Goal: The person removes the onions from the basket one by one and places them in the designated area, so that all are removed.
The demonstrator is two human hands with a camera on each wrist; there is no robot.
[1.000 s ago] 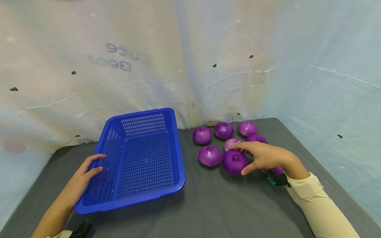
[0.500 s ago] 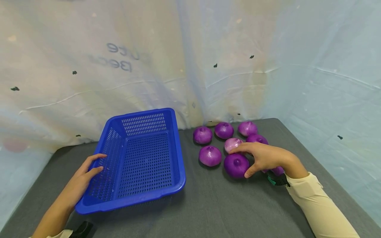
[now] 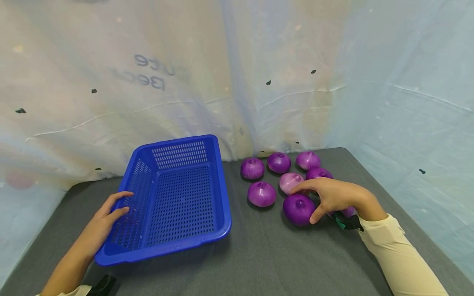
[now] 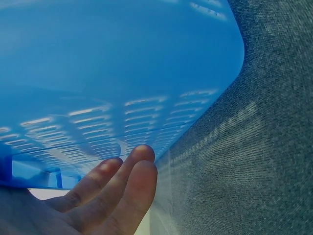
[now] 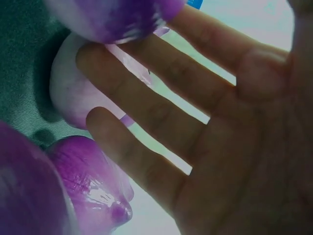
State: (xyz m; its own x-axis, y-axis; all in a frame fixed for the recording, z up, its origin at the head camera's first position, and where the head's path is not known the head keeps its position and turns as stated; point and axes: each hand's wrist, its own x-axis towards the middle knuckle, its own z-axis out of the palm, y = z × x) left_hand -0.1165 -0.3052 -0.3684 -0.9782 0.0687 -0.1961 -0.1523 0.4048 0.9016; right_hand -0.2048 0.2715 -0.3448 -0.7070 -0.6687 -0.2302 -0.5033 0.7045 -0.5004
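Observation:
My left hand (image 3: pixel 102 222) grips the left rim of a blue perforated plastic basket (image 3: pixel 221 193), thumb and a finger over the edge. In the left wrist view, the other fingers (image 4: pixel 139 191) lie along the outside of the basket wall (image 4: pixel 122 49). My right hand (image 3: pixel 335 197) holds a dark purple onion (image 3: pixel 298 210) low at the table, with fingertips at its back and the thumb at its near right side. A paler onion (image 3: pixel 290 183) sits right behind those fingertips. In the right wrist view, the held onion (image 5: pixel 117 19) shows at the top, by the fingertips.
Several more purple onions stand behind and left, among them a near-left onion (image 3: pixel 261 194) and a back-right onion (image 3: pixel 308 160). Others are partly hidden under my right hand. The grey table (image 3: pixel 255 259) ends at a pale plastic sheet (image 3: pixel 237 82) behind and at the sides.
My right hand and the dark onion have shifted slightly right and toward me, away from the near-left onion. The left hand and basket stay in place.

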